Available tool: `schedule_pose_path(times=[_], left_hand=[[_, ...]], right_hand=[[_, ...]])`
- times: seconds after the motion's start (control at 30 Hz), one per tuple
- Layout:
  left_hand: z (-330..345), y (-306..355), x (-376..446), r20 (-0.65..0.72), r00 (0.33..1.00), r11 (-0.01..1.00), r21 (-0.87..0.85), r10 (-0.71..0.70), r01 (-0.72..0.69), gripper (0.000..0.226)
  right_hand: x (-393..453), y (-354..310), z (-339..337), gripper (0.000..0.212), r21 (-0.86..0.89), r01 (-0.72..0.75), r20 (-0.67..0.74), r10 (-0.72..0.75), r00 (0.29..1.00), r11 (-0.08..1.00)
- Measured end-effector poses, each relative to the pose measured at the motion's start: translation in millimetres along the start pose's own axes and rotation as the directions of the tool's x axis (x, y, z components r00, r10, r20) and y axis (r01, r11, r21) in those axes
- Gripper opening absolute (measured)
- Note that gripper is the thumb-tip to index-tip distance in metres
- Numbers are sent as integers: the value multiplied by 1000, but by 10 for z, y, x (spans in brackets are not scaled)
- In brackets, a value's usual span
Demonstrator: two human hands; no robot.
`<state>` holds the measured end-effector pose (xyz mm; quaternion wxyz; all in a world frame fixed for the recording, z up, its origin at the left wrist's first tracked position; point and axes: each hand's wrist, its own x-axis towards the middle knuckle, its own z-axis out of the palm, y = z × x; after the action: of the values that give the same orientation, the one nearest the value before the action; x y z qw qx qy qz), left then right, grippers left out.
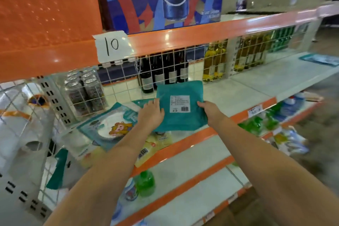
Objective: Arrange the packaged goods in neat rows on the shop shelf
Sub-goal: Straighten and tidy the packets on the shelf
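While both arms reach forward, the left hand (pixel 151 113) and the right hand (pixel 209 110) grip a teal packet (pixel 180 105) by its two side edges, label and barcode facing up, above the white shelf (pixel 238 88). Just left of it lies another packet (pixel 111 124) with a cartoon figure, partly under the left wrist. Dark bottles (pixel 163 71) stand behind a wire grid. A paper tag (pixel 111 45) reads 10.

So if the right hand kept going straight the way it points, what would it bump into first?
Probably the dark bottles behind the wire grid at the shelf's back. The right hand, holding the teal packet, points roughly there, though depth is unclear.
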<state>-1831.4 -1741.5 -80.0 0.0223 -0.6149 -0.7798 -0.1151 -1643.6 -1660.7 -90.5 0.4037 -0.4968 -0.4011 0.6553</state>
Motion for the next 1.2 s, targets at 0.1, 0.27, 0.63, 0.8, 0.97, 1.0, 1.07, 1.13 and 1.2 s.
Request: schedule_pose_path(times=[0.1,0.27,0.63,0.8,0.97,1.0,1.07,1.13,1.2], left_hand=[[62,257,68,39,997,998,-20,65,-64,50],[154,777,191,56,986,987,-42,154,-152,47],[441,1988,401,77,929,932,-42,362,-360,48],[558,2614,426,95,893,898,-22,440,-440,46],[685,3283,427,113,852,858,-16,511,-513,50],[700,3419,400,114,840,847,-23,530,-531,50],[737,3688,358,108,817,823,-49,567,-565,47],[760,3946,338,94,790,796,-87,605,-599,42],[789,4183,345,100,762,768,-118,640,-629,40]], right_hand=[[-12,12,-320,11,-11,4,-83,-5,997,1000],[-59,-88,-851,23,12,14,-197,-11,980,1000],[-189,-244,-2043,18,108,123,-345,-79,935,987],[-273,-295,-2637,18,113,154,-447,-88,890,982],[-409,-318,-3251,30,134,199,-540,-97,836,971],[-450,-314,-3372,29,145,201,-555,-88,827,969],[-528,-309,-3615,22,156,202,-585,-74,808,967],[-604,-305,-3845,22,164,197,-621,-54,782,967],[-666,-298,-4051,32,164,189,-659,-35,751,968]])
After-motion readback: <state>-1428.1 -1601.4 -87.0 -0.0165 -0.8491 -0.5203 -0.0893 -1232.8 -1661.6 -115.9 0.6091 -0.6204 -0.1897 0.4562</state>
